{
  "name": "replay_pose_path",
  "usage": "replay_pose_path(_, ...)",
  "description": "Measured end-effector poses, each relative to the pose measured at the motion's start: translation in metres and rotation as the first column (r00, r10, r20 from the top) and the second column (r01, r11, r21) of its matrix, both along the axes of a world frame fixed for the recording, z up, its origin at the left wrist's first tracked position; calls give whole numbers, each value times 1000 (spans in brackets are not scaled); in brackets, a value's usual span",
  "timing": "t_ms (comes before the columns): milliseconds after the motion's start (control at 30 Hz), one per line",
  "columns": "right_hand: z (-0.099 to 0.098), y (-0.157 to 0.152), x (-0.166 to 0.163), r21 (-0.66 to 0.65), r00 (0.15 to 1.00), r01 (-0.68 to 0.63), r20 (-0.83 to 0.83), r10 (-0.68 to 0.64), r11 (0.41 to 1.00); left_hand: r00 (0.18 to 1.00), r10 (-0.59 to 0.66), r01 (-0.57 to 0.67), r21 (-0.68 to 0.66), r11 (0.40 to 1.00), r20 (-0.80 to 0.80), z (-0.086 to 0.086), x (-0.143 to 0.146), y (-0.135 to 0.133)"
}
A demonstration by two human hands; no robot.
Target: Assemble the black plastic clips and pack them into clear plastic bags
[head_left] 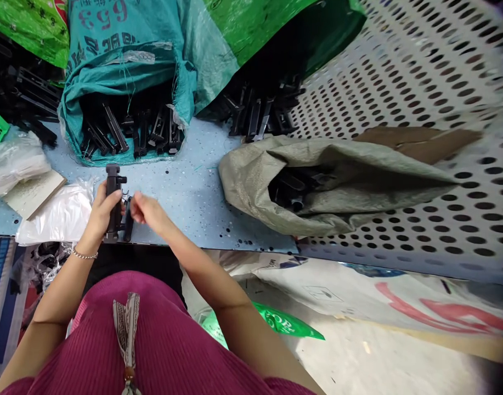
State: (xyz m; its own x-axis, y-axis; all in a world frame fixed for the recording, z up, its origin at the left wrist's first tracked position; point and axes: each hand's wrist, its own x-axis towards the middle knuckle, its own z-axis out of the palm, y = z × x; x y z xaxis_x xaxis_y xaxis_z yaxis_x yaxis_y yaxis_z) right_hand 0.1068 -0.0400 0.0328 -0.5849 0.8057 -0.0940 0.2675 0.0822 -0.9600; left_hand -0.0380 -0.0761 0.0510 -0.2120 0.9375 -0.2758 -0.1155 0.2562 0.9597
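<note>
Left hand grasps 1 black part at left near edge of blue table. Right hand curled just right of it, can't tell if gripping anything. Teal bag far.

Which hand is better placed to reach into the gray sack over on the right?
Probably the right hand: it is nearer the gray sack, while the left hand grips the black part. Whether the right holds anything small is hard to tell.
</note>
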Motion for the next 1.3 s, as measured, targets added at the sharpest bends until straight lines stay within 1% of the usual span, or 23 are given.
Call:
replay_pose_path(67,-6,-25,0,223,992,-26,123,-2,975,999,23,-23,-1,1000,-33,2,-7,3)
replay_pose_path(100,-9,-35,-1,280,985,-40,172,-10,959,997,18,-16,18,1000,-73,4,-11,5)
replay_pose_path(133,-12,-40,-1,288,980,-55,201,-4,956,990,11,-5,48,999,-140,4,-15,6)
replay_pose_path(200,-13,-33,-2,207,976,-102,211,57,973,933,8,28,94,995,-359,4,-27,7)
replay_pose_path(267,-8,-3,-1,186,969,-100,240,54,977,767,-7,39,35,999,-642,1,-39,7)
replay_pose_path(300,-3,20,0,232,957,-53,289,-17,971,649,-49,25,-42,999,-759,-2,-43,6)
replay_pose_path(367,7,72,-2,398,862,108,420,-285,911,441,-189,-24,-222,975,-878,-10,-43,2)
replay_pose_path(400,11,98,-5,463,781,154,483,-395,873,377,-257,-37,-291,956,-890,-15,-38,0)
replay_pose_path(433,14,123,-9,497,704,167,545,-456,852,339,-310,-31,-340,940,-888,-19,-30,-3)
replay_pose_path(500,16,161,-20,506,606,125,642,-469,853,289,-382,17,-394,919,-878,-28,-11,-8)
replay_pose_path(600,9,189,-34,466,556,30,727,-402,885,242,-428,96,-418,903,-871,-37,8,-15)
replay_pose_path(667,3,188,-34,451,563,37,728,-392,892,310,-365,137,-339,931,-878,-40,6,-14)
replay_pose_path(733,-1,173,-26,440,623,88,676,-394,894,521,-221,154,-164,974,-824,-42,-3,-6)
replay_pose_path(800,-3,141,-17,441,726,122,572,-383,889,820,-75,95,4,996,-567,-40,-11,10)
replay_pose_path(833,-3,120,-12,455,779,120,507,-367,882,934,-21,41,49,998,-357,-38,-13,20)
replay_pose_path(867,-3,97,-9,491,824,113,439,-357,864,990,25,-16,65,998,-141,-35,-13,30)
replay_pose_path(933,-1,51,-4,587,890,37,348,-293,809,985,89,-98,55,994,147,-27,-11,45)
replay_pose_path(1000,4,20,2,621,960,-67,254,-119,781,976,96,-109,56,992,196,-18,-8,51)
replay_pose_path(1033,8,13,6,611,980,-65,189,-66,789,980,76,-88,59,994,184,-14,-7,50)
replay_pose_path(1067,12,12,10,586,991,-16,117,-65,810,982,39,-51,62,997,185,-10,-7,46)
replay_pose_path(1167,25,30,19,485,967,216,12,-253,847,946,-114,81,118,990,305,-3,-7,26)
replay_pose_path(1233,30,44,19,444,970,197,42,-240,874,913,-168,108,179,978,371,-1,-6,15)
replay_pose_path(1300,31,48,14,420,990,99,54,-133,902,928,-140,74,196,978,347,-2,-4,8)
